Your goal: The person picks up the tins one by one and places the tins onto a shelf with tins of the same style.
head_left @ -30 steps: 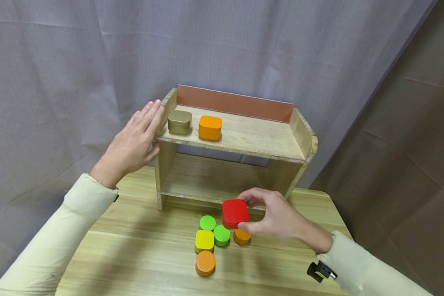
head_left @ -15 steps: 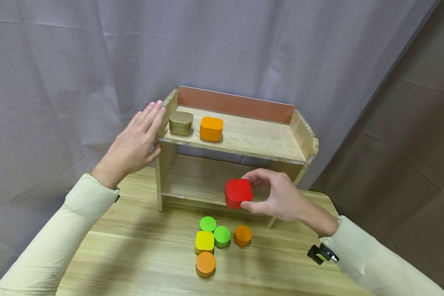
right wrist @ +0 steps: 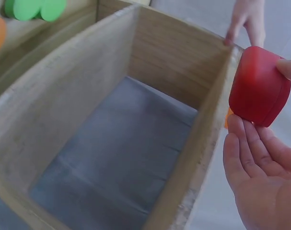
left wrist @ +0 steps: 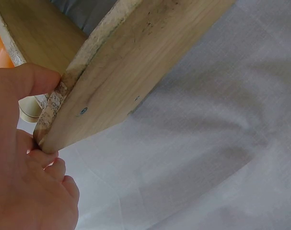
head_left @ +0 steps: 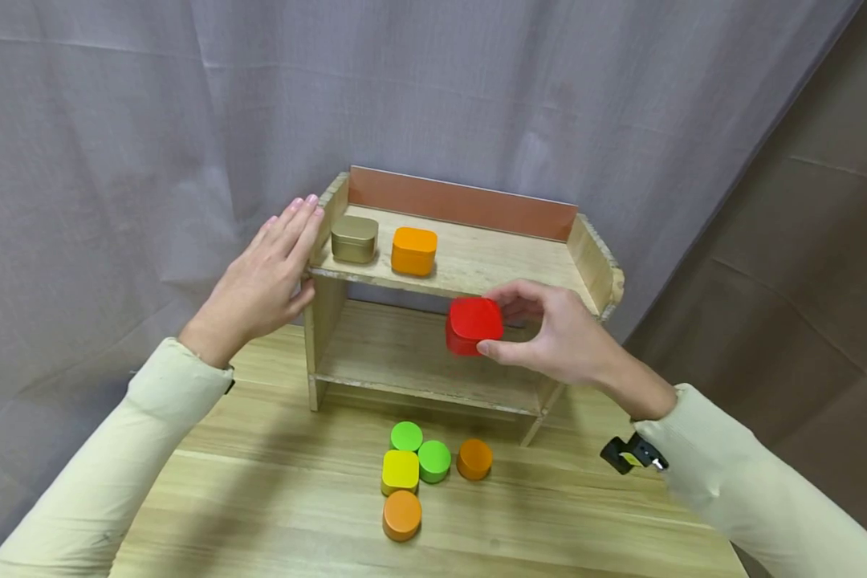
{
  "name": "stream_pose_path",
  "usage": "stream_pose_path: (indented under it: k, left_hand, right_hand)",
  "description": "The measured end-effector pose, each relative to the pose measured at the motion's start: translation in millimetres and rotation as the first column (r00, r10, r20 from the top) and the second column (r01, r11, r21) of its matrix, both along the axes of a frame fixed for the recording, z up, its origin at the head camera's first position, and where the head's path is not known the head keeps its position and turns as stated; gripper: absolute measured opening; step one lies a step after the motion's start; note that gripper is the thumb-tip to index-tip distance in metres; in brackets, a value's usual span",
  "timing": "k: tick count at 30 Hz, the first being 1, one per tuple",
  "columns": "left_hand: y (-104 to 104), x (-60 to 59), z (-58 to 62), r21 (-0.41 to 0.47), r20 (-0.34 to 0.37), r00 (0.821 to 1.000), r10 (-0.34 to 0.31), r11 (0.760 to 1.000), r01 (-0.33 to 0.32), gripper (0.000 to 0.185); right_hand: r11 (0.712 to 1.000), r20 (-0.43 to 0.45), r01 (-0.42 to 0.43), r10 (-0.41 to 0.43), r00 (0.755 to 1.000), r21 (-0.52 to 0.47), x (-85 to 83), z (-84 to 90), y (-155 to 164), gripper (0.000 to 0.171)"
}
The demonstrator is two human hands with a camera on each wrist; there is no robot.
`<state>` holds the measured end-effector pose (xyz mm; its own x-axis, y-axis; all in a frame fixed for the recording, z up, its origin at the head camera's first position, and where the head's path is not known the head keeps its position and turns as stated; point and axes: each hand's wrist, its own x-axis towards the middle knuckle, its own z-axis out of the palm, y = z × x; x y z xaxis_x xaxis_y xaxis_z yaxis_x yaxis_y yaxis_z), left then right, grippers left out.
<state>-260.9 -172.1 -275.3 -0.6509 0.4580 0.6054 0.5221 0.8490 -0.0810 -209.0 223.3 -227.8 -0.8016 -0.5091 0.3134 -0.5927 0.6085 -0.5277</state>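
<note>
My right hand [head_left: 567, 333] holds a small red box [head_left: 474, 325] with rounded corners between thumb and fingers, in front of the upper board of a two-tier wooden shelf [head_left: 502, 269]. In the right wrist view, the red box [right wrist: 258, 88] is pinched between the thumb and the fingertips. My left hand [head_left: 260, 277] grips the shelf's left side panel; in the left wrist view its thumb [left wrist: 37, 79] lies on the panel's front edge [left wrist: 64, 91], with the fingers at the corner. A gold box [head_left: 355, 239] and an orange box [head_left: 414, 251] stand on the upper board.
On the table [head_left: 260, 482] before the shelf stand two green round boxes [head_left: 434, 461], a yellow square box [head_left: 400, 472] and two orange round boxes [head_left: 402, 515]. A grey curtain [head_left: 448, 96] hangs behind the shelf.
My right hand has lifted the red box from just over the round boxes to the height of the upper board's front edge. The left hand stays on the shelf's side.
</note>
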Motion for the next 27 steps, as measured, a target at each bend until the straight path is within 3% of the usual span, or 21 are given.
stream_pose_path:
  k: [11, 16, 27]
  left_hand:
    - [0, 0.9, 0.5, 0.004, -0.001, 1.000, -0.001, 1.000, 0.001, 0.097]
    - [0, 1.1, 1.2, 0.006, 0.005, 1.000, -0.003, 1.000, 0.003, 0.097]
    - [1, 1.6, 0.2, 0.017, 0.008, 1.000, -0.006, 1.000, 0.006, 0.096]
  right_hand:
    - [0.996, 0.019, 0.084, -0.084, 0.996, -0.004, -14.9, 26.6, -2, 0.050]
    - [0.994, -0.015, 0.114, -0.114, 0.993, -0.004, -26.0, 33.7, -3, 0.049]
    - [0.977, 0.045, 0.212, -0.211, 0.977, -0.017, -48.3, 43.5, -6, 0.052]
